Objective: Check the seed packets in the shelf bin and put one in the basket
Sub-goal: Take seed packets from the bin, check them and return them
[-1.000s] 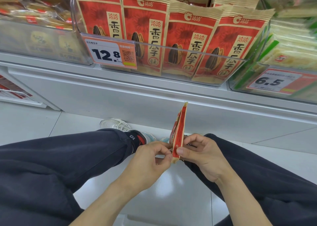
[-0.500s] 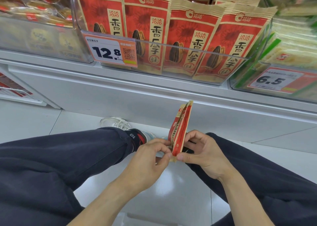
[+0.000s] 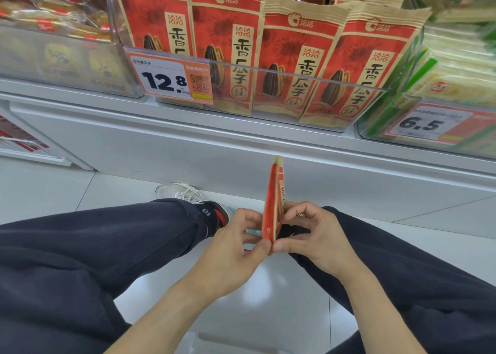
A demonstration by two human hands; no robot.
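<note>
Here both hands (image 3: pixel 271 242) pinch an edge-on seed packet (image 3: pixel 273 206), its print unreadable.

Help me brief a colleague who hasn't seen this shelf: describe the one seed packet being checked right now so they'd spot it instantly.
Start at the clear shelf bin with the 12.8 price tag, then drop to the floor in front. There, between the person's knees, the left hand and right hand pinch one red seed packet. Unlike the bin's packets, it is edge-on to the camera.
</note>
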